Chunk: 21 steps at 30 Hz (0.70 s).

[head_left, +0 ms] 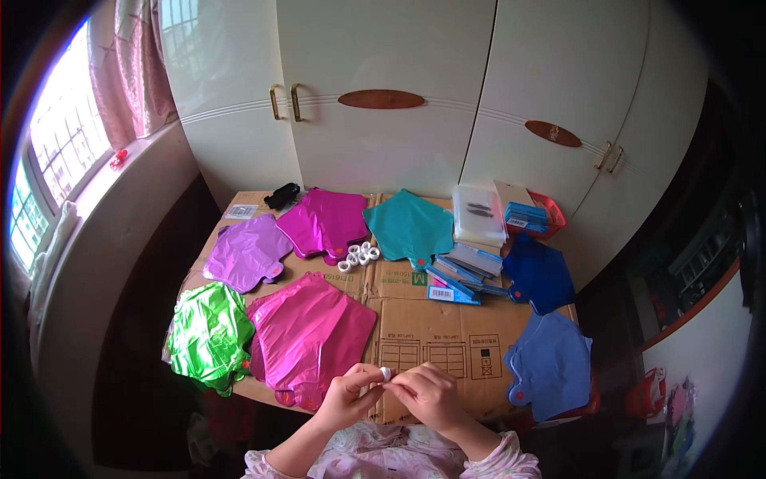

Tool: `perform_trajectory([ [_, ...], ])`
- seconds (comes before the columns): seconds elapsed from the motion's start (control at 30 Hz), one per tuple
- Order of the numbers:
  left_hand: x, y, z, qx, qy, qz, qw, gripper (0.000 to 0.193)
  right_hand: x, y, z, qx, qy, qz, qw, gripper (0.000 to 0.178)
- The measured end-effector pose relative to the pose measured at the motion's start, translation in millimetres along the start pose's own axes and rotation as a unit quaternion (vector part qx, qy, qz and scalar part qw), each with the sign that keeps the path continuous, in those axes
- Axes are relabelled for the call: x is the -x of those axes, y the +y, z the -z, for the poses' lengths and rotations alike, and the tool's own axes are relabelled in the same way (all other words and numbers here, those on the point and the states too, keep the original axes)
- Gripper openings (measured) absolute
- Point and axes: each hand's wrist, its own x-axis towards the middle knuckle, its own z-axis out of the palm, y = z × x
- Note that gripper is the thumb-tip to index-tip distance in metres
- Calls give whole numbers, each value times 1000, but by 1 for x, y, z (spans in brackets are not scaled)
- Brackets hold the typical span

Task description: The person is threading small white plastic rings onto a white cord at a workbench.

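Small white roll (pixel 386 373): at the fingertips of the left hand (pixel 351 393), which grips it; cannot tell whether it is pinched or fitted around a finger. Right hand (pixel 431 393): fingertips drawn together, just beside the roll; anything between them is too small to tell.

Cluster of white rolls (pixel 363 259): beyond the left hand, on the cardboard-covered surface (pixel 427 319). Pink foil stack (pixel 311 343): just left of and beyond the left hand; green foil stack (pixel 209 327) farther left. Teal foil stack (pixel 408 227): far ahead of both hands. Periwinkle foil stack (pixel 550 363): well right of the right hand.

Containers: red basket (pixel 558 214), far beyond the right hand; blue packets (pixel 527 215) overlap its opening, their depth inside hidden. Clear plastic sleeves (pixel 477 227) lie left of it.
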Motion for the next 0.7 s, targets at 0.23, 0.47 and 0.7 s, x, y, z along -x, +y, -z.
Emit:
perform_trajectory([
  [0.23, -2, -3, -1, 34, -11, 65, 997, 9, -8, 13, -1, -148, -38, -90, 984, 17],
  [0.47, -2, -9, 4, 27, -56, 85, 994, 11, -17, 17, -4, -183, -3, -45, 982, 12],
  [0.7, -1, -10, 7, 187, -81, 143, 969, 17, -6, 26, 4, -184, -121, 42, 974, 24],
])
